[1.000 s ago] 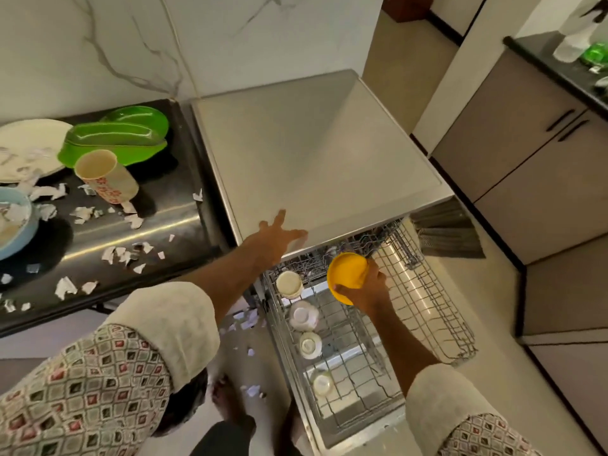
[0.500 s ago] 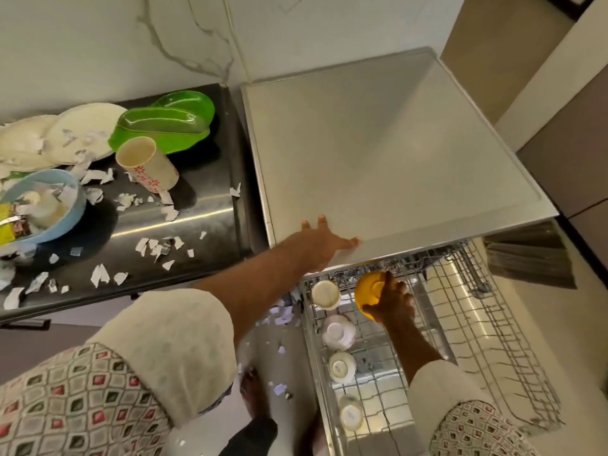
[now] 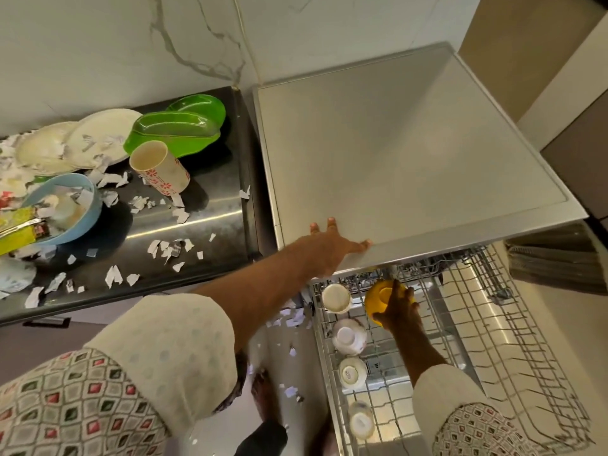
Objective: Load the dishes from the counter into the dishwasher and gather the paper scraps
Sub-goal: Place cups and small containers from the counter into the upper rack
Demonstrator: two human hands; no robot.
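Moved: since a second ago the yellow bowl (image 3: pixel 378 297) has turned from open face up to base up and sits lower in the rack (image 3: pixel 493 340); the left hand (image 3: pixel 332 248) has stayed on the dishwasher top (image 3: pixel 411 153).
Right hand (image 3: pixel 399 306): fingers (image 3: pixel 408 292) curled over the yellow bowl, gripping it from above at the rack's 12 o'clock end.
Left hand: fingers spread wide and flat on the dishwasher top's near edge, holding nothing.
Yellow bowl: upside down, foot ring showing, a white cup just beside it at 9 o'clock.
Rack: pulled out, with white cups (image 3: pixel 348 335) in a row along its 9 o'clock side.
Bench (image 3: pixel 204 225): at 9 o'clock of the dishwasher, carrying green dishes (image 3: pixel 177 133), a flowered cup (image 3: pixel 161 169), a blue bowl (image 3: pixel 75 209), white plates (image 3: pixel 82 139) and strewn paper scraps (image 3: pixel 171 248).
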